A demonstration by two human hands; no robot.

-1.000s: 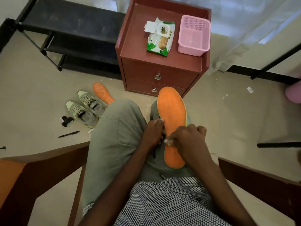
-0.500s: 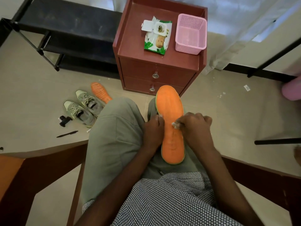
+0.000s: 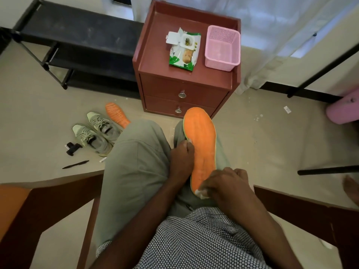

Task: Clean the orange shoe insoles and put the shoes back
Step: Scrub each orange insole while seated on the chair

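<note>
Fingers of the right hand (image 3: 227,186) curl over a small white wipe (image 3: 200,192), pressing it on the heel end of an orange insole (image 3: 202,146). Left hand (image 3: 181,160) fingers curl round the insole's left edge near the middle, likely to stop it sliding under the rubbing. This insole lies lengthwise on the person's right thigh, toe pointing away (the lap serving as a work surface).

On the floor to the left, a second orange insole (image 3: 116,114) lies just beside a pair of grey-green shoes (image 3: 97,132), presumably waiting its turn or already done; which cannot be told. Ahead stands a red-brown cabinet (image 3: 153,55) carrying an opened wipe pack (image 3: 184,50) and a pink basket (image 3: 222,48), both near for fresh wipes. Behind the shoes sits a black rack (image 3: 77,45), probably where the shoes go back.
</note>
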